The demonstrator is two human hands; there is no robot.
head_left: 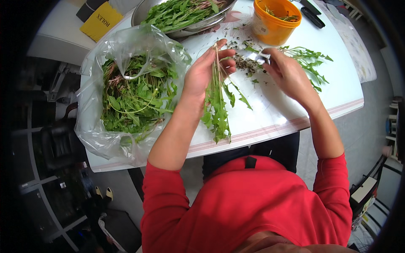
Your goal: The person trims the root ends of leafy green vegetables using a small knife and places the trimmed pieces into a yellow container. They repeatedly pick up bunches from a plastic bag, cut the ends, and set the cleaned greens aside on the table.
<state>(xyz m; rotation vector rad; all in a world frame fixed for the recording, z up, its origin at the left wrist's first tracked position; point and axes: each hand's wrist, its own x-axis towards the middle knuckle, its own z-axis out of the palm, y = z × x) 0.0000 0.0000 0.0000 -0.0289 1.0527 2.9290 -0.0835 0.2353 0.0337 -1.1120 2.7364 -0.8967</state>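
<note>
My left hand [201, 76] is closed on a dandelion plant [217, 114], its pale root end up by the fingertips and its jagged leaves hanging toward the table's front edge. To the right, my right hand [287, 74] grips a small knife [249, 55] with a shiny metal blade that points left toward the plant. The blade stands apart from the stems, above dark trimmings [247, 65] scattered on the table. Just beyond my right hand lie more loose dandelion leaves [311, 63].
A clear plastic bag [90, 122] stuffed with greens stands on the left of the white table [274, 114]. Behind are a metal bowl [192, 31] of greens and an orange bucket [272, 33] with scraps. A black object [313, 17] and a yellow bag [99, 22] lie farther off.
</note>
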